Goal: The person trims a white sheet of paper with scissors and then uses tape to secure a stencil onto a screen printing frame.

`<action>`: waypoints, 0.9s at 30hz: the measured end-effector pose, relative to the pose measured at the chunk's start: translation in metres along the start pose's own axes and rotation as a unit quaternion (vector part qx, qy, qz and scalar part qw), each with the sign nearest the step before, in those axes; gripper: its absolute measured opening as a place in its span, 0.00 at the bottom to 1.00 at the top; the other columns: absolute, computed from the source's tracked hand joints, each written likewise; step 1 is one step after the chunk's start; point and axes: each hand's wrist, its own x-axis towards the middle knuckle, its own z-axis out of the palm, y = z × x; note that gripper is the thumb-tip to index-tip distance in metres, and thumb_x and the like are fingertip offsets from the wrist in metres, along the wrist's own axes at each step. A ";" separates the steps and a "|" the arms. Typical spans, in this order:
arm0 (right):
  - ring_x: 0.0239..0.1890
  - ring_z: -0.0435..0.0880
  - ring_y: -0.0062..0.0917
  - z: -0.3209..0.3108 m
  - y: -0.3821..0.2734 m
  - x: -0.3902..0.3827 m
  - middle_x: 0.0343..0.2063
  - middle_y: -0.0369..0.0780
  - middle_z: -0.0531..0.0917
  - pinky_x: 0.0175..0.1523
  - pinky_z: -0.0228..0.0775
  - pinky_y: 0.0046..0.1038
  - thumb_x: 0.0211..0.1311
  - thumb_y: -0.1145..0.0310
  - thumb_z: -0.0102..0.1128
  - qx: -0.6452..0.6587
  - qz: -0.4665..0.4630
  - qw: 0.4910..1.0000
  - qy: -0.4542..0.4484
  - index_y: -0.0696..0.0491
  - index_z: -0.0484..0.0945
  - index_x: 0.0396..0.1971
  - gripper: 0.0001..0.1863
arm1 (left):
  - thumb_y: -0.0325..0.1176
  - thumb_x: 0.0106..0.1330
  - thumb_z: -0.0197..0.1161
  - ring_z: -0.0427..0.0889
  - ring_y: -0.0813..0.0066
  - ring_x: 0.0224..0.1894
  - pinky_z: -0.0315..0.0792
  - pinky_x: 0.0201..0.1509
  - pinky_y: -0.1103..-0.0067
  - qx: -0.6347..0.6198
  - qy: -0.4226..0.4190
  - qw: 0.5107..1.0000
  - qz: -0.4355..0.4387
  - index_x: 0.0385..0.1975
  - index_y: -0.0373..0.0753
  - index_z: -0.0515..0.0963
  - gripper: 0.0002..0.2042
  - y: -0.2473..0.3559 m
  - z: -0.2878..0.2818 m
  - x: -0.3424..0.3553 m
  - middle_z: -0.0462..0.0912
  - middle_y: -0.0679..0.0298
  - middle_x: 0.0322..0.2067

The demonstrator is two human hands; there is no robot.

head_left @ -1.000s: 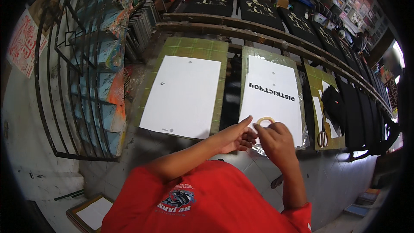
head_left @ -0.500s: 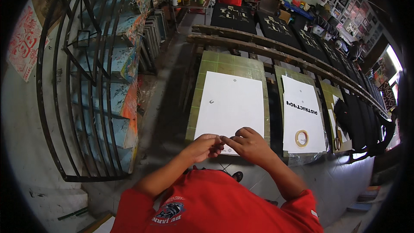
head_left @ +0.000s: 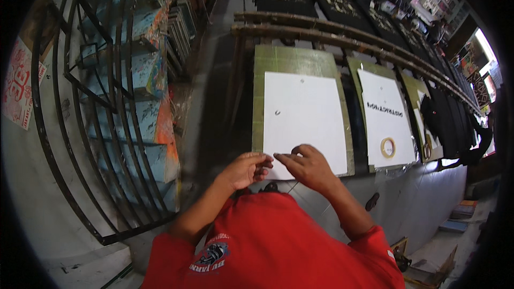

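My left hand (head_left: 247,170) and my right hand (head_left: 309,169) hover over the near edge of a large white paper sheet (head_left: 308,128). The fingers of both are closed in a pinch, tips facing each other with a small gap between. Whatever they hold, if anything, is too small to make out. The sheet lies on a greenish board (head_left: 292,60). On it sit a small curled loop (head_left: 277,113) and, near its far edge, a tiny grey mark.
To the right, a second board carries a white sheet with black lettering (head_left: 383,91) and a tape roll (head_left: 387,147). Scissors (head_left: 427,147) and black cloth (head_left: 455,128) lie beyond. Wooden rails (head_left: 321,36) cross behind. A black metal railing (head_left: 120,128) stands left, before paint-stained blue steps (head_left: 142,158).
My fingertips have moved slightly apart from each other. The view has shifted, so the boards appear farther right and higher, and the person in red across the rails is mostly cut off.
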 end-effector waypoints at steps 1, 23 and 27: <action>0.33 0.76 0.24 0.004 -0.001 0.002 0.28 0.31 0.82 0.41 0.72 0.27 0.46 0.74 0.60 -0.002 -0.008 1.000 0.023 0.50 0.79 0.48 0.23 | 0.35 0.70 0.55 0.80 0.80 0.30 0.76 0.32 0.82 -0.011 -0.004 1.000 -0.007 0.40 0.37 0.77 0.09 0.002 -0.001 -0.003 0.81 0.65 0.32; 0.32 0.77 0.22 0.026 -0.019 0.061 0.23 0.31 0.79 0.38 0.73 0.27 0.47 0.73 0.61 -0.099 0.127 0.987 0.017 0.48 0.80 0.43 0.19 | 0.40 0.69 0.57 0.77 0.85 0.28 0.73 0.30 0.86 0.102 -0.116 0.979 -0.132 0.41 0.40 0.76 0.11 0.076 -0.039 0.040 0.79 0.67 0.33; 0.32 0.79 0.23 0.042 -0.032 0.076 0.26 0.32 0.81 0.37 0.74 0.27 0.47 0.74 0.64 -0.106 0.168 0.979 0.040 0.49 0.79 0.42 0.18 | 0.38 0.67 0.59 0.71 0.89 0.23 0.67 0.24 0.89 0.157 -0.114 0.971 -0.142 0.32 0.43 0.77 0.06 0.085 -0.058 0.042 0.75 0.73 0.26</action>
